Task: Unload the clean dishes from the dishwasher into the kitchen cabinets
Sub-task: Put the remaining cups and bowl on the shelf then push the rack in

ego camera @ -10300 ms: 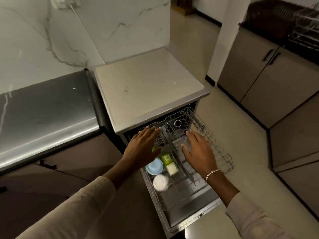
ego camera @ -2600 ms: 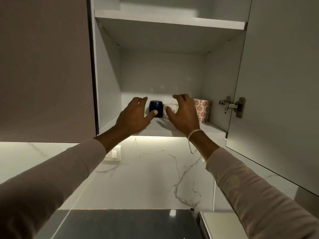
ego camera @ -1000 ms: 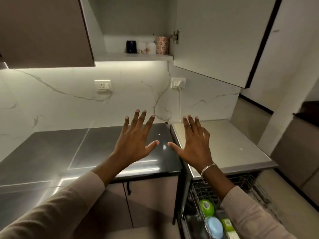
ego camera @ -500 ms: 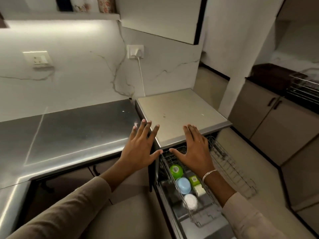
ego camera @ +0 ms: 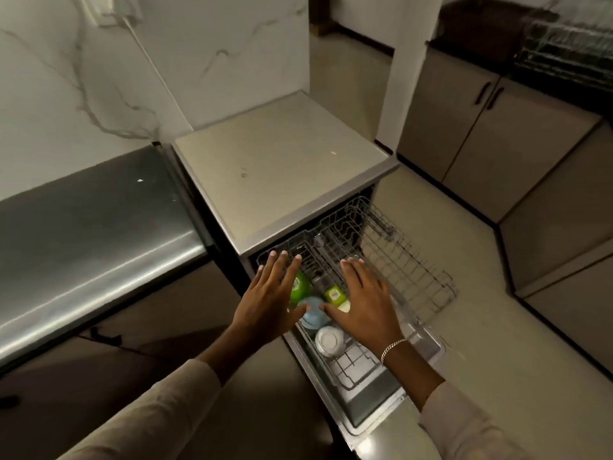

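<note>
The dishwasher's wire rack (ego camera: 414, 260) is pulled out below the beige counter top. In its left part sit a green cup (ego camera: 301, 287), a light blue cup (ego camera: 313, 315), a white cup (ego camera: 329, 340) and a small yellow-green cup (ego camera: 334, 294). My left hand (ego camera: 270, 300) hovers flat over the rack's left edge, partly covering the green cup. My right hand (ego camera: 363, 303) hovers flat over the middle of the rack, fingers straight, its thumb by the blue cup. Neither hand holds anything.
A steel counter (ego camera: 86, 234) runs along the left, a beige counter top (ego camera: 275, 167) above the dishwasher. The open dishwasher door (ego camera: 374, 410) juts out low toward me. Base cabinets (ego camera: 491, 127) and a dish rack (ego camera: 564, 51) stand at the right, across the floor.
My view has tilted down from the wall cabinet to the dishwasher. Both open hands have come down from counter height to just above the rack and its cups.
</note>
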